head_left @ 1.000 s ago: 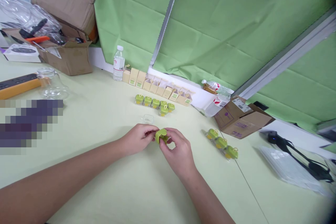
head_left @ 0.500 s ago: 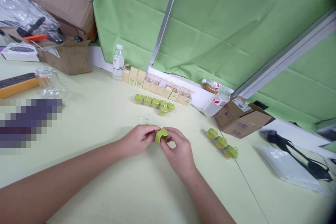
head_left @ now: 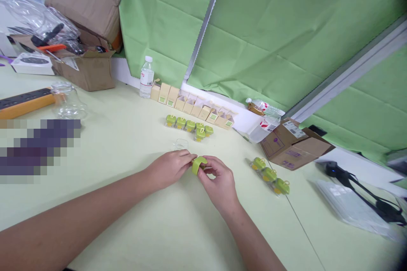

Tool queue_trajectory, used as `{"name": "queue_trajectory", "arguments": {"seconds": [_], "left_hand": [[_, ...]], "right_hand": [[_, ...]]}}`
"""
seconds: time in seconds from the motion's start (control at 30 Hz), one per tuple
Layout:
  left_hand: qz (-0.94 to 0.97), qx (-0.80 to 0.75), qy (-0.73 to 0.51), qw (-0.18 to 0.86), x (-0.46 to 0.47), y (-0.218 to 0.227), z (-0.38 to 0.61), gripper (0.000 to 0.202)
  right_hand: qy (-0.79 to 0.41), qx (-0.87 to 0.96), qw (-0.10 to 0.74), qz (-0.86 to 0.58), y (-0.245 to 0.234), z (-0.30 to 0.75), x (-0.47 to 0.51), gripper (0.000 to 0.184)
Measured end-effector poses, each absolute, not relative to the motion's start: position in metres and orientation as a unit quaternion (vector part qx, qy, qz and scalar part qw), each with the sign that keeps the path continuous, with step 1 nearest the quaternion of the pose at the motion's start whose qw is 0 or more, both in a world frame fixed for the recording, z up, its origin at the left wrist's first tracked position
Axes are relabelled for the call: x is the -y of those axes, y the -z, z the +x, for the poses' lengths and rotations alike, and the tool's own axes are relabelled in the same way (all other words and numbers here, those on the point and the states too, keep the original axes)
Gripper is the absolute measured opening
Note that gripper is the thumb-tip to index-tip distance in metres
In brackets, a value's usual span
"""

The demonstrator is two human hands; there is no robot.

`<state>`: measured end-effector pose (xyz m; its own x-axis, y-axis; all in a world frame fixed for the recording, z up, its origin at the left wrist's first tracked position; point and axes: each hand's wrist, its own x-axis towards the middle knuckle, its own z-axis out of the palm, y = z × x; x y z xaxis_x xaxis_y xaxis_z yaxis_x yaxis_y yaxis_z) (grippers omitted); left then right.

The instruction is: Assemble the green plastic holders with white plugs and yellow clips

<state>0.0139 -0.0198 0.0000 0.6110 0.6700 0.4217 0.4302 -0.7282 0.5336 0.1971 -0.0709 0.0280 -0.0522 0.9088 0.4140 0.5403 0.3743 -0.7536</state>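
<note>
Green curved piece (head_left: 197, 164) in right hand (head_left: 220, 181)

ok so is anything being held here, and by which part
A green piece: the right hand pinches its right side; the left hand is at its left edge, exact grip hidden.

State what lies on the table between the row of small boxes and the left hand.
In the head view: green-lidded cases nearer the boxes, then a clear container close to the left hand.
</note>
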Motion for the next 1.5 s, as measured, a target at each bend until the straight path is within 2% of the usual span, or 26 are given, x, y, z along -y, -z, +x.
{"name": "queue_trajectory", "arguments": {"seconds": [0.5, 1.03, 1.1, 1.2, 1.23, 1.4, 1.5], "left_hand": [[0.901, -0.316, -0.248, 0.163, 0.021, 0.004, 0.016, 0.023], [0.862, -0.298, -0.305, 0.274, 0.028, -0.005, 0.018, 0.021], [0.856, -0.308, -0.307, 0.279, 0.032, -0.007, 0.018, 0.031], [0.853, -0.31, -0.32, 0.272, 0.035, -0.009, 0.019, 0.061], [0.854, -0.303, -0.325, 0.269, 0.036, -0.01, 0.019, 0.066], [0.861, -0.272, -0.335, 0.269, 0.035, -0.011, 0.02, 0.049], [0.857, -0.279, -0.331, 0.278, 0.032, -0.011, 0.019, 0.05]], "right_hand": [[-0.215, 0.707, 0.426, -0.523, -0.028, 0.196, 0.07, 0.016], [-0.205, 0.714, 0.437, -0.507, -0.028, 0.201, 0.068, 0.009], [-0.193, 0.708, 0.445, -0.513, -0.027, 0.202, 0.067, 0.007], [-0.188, 0.706, 0.442, -0.52, -0.025, 0.201, 0.068, 0.01], [-0.187, 0.709, 0.437, -0.52, -0.025, 0.2, 0.069, 0.011], [-0.166, 0.726, 0.41, -0.527, -0.026, 0.194, 0.072, 0.014], [-0.171, 0.726, 0.403, -0.53, -0.027, 0.195, 0.073, 0.014]]}}
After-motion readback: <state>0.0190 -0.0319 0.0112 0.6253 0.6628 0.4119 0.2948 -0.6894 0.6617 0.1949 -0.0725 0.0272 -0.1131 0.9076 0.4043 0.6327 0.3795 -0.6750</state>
